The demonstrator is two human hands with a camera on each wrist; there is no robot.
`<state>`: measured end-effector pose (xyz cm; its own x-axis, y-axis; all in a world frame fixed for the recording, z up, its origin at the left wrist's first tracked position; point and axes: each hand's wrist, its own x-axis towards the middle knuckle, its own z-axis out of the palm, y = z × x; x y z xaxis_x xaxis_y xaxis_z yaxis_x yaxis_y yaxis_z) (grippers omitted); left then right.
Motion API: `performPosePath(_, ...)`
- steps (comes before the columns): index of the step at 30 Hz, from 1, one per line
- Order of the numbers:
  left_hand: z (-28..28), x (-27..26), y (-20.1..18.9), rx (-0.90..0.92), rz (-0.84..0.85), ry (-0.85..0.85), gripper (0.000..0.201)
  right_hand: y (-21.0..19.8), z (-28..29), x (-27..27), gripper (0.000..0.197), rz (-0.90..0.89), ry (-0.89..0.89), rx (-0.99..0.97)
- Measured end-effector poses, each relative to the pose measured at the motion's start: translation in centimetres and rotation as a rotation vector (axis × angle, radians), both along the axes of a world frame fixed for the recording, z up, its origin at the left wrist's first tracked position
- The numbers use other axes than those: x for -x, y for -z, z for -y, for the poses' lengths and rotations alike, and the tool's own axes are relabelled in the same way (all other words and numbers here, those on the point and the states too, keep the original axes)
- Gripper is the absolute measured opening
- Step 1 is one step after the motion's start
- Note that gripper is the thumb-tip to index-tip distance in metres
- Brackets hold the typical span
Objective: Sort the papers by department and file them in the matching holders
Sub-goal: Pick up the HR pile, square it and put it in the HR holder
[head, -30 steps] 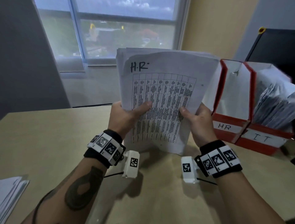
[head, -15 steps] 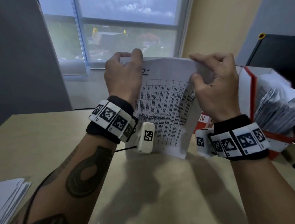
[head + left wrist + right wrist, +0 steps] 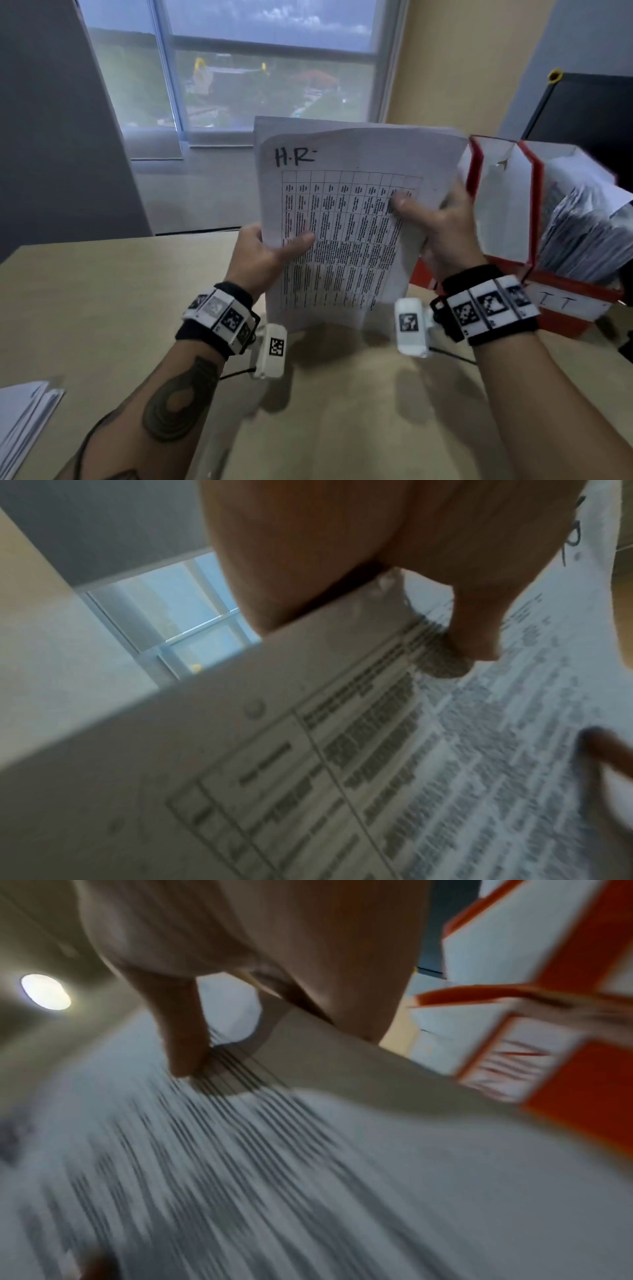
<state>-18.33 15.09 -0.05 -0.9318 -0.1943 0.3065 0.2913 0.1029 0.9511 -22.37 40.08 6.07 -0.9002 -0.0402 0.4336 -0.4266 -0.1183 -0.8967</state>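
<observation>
I hold a stack of white papers (image 3: 342,219) upright above the desk; the top sheet is hand-marked "H.R" over a printed table. My left hand (image 3: 270,250) grips the stack's lower left edge, thumb on the front. My right hand (image 3: 435,226) grips the right edge higher up, thumb across the table print. The wrist views show the same papers (image 3: 377,750) (image 3: 274,1164) close up, each with a thumb pressed on the print. Just right of the stack stands a red and white holder (image 3: 496,205), its label hidden behind my right hand. Beside it, the IT holder (image 3: 568,301) is full of papers.
The tan desk (image 3: 102,308) runs under both arms. Another small pile of white papers (image 3: 24,421) lies at the desk's front left corner. A window and grey wall stand behind. A dark monitor (image 3: 582,116) rises at the far right behind the holders.
Both hands came down from the stack's top edge to grip its sides again. The stack has shifted right and now stands against the red holder.
</observation>
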Motion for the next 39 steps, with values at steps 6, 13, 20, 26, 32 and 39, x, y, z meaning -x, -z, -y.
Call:
performPosePath(6, -2.4, 0.4, -0.9, -0.013, -0.123, -0.136, 0.018, 3.7, 1.0, -0.8, 0.033, 0.123, 0.138, -0.073)
performPosePath(13, -1.7, 0.9, 0.4, -0.07, -0.003, -0.038, 0.031, 4.6, 0.1, -0.2, 0.041, 0.21, 0.056, -0.125)
performPosePath(20, 0.0, 1.6, 2.6, -0.055, 0.148, 0.058, 0.026, 5.7, -0.2, -1.4, 0.039, 0.142, 0.101, -0.405)
performPosePath(26, -0.5, 3.0, 1.4, -0.155, 0.166, 0.114, 0.014, 2.1, -0.8, -5.6, 0.09, -0.299, 0.105, -0.434)
performPosePath(32, -4.2, 3.0, 1.2, -0.337, 0.262, 0.331, 0.03, -0.7, -2.5, -5.2, 0.071, -0.224, 0.075, -0.796)
performPosePath(39, -5.5, 2.1, 2.4, 0.101, 0.459, 0.797, 0.012, -10.1, -10.3, -1.3, 0.077, -0.171, 0.346, -0.893)
